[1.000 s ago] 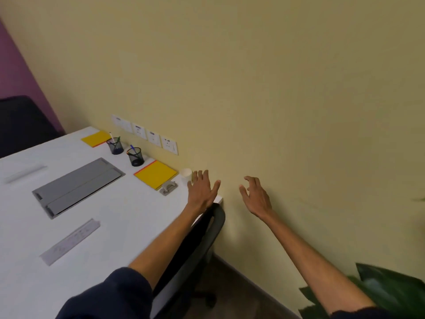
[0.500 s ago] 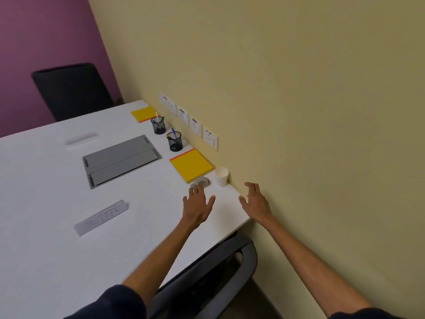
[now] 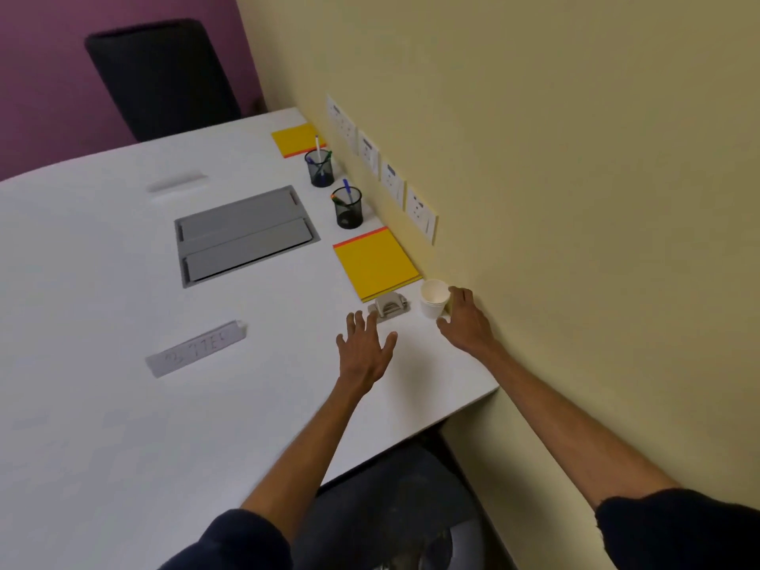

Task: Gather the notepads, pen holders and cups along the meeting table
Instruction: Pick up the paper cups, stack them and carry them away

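The white paper cup stands at the near right corner of the white meeting table, close against the yellow wall. The right hand is at its 4 o'clock. The fingers curve round the cup's wall side and the thumb lies at its near base, but I cannot tell whether the grip has closed.

At the cup's 9 o'clock, just beside it, sits a small grey hole punch. At the punch's 7 o'clock the left hand is held palm down with fingers spread, holding nothing.

At the cup's 11 o'clock lies the near yellow notepad with an orange edge. Beyond it, along the wall, stand the near black mesh pen holder, the far black mesh pen holder and the far yellow notepad.
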